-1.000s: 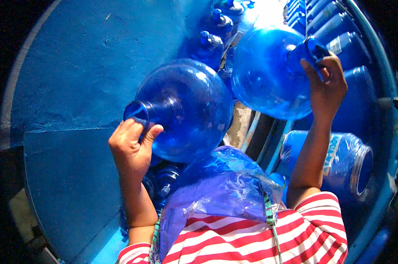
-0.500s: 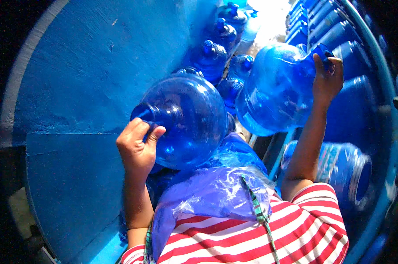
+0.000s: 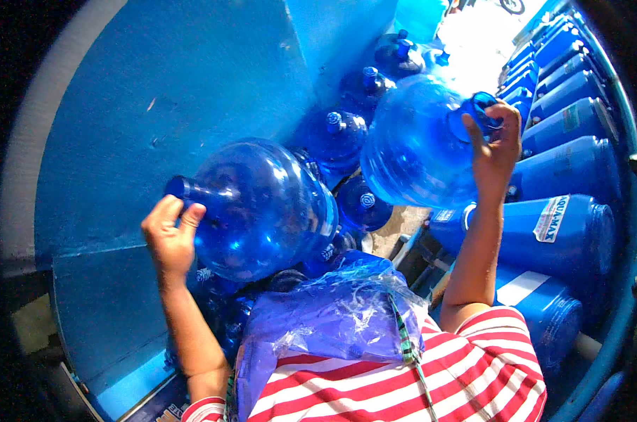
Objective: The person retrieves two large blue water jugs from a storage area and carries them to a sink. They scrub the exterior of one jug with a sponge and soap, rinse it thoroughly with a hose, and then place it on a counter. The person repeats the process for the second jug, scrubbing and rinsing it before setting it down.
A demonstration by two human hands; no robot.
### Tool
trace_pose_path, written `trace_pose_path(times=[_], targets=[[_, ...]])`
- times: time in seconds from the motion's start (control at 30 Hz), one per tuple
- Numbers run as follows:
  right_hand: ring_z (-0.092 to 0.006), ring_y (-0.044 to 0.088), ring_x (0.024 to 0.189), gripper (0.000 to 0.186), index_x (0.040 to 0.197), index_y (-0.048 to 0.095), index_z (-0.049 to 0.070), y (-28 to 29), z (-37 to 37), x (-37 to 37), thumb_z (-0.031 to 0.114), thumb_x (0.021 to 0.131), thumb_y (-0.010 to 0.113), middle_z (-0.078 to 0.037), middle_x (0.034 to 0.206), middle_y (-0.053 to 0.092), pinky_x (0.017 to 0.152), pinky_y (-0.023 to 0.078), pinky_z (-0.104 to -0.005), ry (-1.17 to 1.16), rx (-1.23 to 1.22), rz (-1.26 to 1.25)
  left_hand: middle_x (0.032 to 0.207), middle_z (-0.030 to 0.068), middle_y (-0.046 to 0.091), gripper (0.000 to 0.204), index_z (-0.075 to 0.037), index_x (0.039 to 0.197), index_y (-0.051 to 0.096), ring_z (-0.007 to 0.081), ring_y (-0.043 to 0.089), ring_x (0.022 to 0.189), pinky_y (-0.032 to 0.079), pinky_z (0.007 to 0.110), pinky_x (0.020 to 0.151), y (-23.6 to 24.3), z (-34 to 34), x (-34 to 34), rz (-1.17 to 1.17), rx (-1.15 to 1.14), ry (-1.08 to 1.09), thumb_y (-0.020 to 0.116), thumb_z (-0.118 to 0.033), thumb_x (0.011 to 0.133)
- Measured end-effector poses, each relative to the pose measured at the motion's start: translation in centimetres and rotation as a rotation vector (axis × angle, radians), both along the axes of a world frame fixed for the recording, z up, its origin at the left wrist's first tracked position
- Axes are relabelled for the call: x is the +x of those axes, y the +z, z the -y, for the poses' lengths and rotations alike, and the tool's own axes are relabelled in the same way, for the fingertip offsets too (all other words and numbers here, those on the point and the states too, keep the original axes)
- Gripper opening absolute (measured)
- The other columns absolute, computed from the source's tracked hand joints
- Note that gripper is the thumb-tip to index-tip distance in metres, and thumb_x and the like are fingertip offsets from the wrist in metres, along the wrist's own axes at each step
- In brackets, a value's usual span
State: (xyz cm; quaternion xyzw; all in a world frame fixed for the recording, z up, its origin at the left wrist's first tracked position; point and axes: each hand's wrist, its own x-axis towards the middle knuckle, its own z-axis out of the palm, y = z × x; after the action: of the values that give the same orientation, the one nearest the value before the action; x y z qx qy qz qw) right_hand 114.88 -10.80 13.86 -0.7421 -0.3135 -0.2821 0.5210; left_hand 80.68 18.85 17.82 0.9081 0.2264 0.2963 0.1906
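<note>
By its neck, my left hand grips a large blue see-through water jug, tilted with its mouth to the left. My right hand pinches the neck rim of a second, lighter blue water jug, whose mouth points right and whose round body leans left. Both jugs look uncapped and are held up in front of me, apart from each other. The part of each neck behind the fingers is hidden. A purple-blue plastic apron covers my front.
Capped blue jugs stand along the blue wall ahead and below. On the right, several blue jugs lie on their sides in a rack with a curved blue rail. Bright ground and a wheel show far ahead.
The view has shifted, showing more of the rack and standing jugs. My left hand and its jug sit farther left in view; the right hand and jug are a little lower and farther left.
</note>
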Motion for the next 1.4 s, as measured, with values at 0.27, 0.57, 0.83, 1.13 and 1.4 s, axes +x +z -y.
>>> trace_pose_path(times=[0.27,0.57,0.83,1.13,1.4], targets=[[-0.0208,0.061,0.094,0.061,0.120,0.057,0.007,0.2,-0.3,1.5,0.020,0.069,0.088,-0.009,0.108,0.060,0.086,0.049,-0.0304,-0.120,0.144,0.131,0.067,-0.0056,0.042,0.039,-0.006,0.070,0.051,0.0071,0.035,0.065,0.029,0.027,0.057,1.6,-16.4,2.6,0.086,-0.021,-0.036,0.062,-0.034,0.095],[-0.0300,0.063,0.098,0.045,0.111,0.058,0.008,2.3,-6.2,-4.2,0.011,0.072,0.080,-0.014,0.104,0.062,0.085,0.052,-0.0369,-0.004,0.064,0.273,0.062,-0.0043,0.043,0.042,-0.004,0.068,0.051,0.0064,0.035,0.061,0.030,0.027,0.054,4.9,-24.1,8.5,0.041,0.164,-0.325,0.065,-0.034,0.094],[-0.0354,0.061,0.095,0.043,0.102,0.054,0.008,1.0,-9.0,-10.9,0.006,0.064,0.075,-0.016,0.100,0.058,0.081,0.052,-0.0416,0.138,-0.023,0.304,0.062,-0.0077,0.035,0.045,-0.008,0.065,0.048,0.0052,0.029,0.061,0.026,0.028,0.052,6.3,-33.3,9.3,0.128,0.087,-0.357,0.060,-0.037,0.097],[-0.0279,0.066,0.083,0.048,0.107,0.051,0.008,4.3,-9.0,-1.3,0.014,0.069,0.079,-0.014,0.093,0.063,0.076,0.054,-0.0374,0.079,0.054,0.302,0.063,0.0096,0.048,0.043,0.001,0.078,0.058,0.0153,0.044,0.061,0.036,0.034,0.057,5.1,-32.6,11.2,0.141,0.269,-0.171,0.060,-0.038,0.095],[-0.0241,0.067,0.086,0.050,0.111,0.049,0.008,3.0,-7.3,12.3,0.013,0.071,0.079,-0.013,0.092,0.065,0.078,0.054,-0.0367,0.045,0.074,0.104,0.067,-0.0065,0.026,0.049,-0.009,0.065,0.031,0.0064,0.025,0.062,0.018,0.030,0.053,5.2,-33.1,6.8,0.075,0.090,-0.074,0.059,-0.035,0.097]])
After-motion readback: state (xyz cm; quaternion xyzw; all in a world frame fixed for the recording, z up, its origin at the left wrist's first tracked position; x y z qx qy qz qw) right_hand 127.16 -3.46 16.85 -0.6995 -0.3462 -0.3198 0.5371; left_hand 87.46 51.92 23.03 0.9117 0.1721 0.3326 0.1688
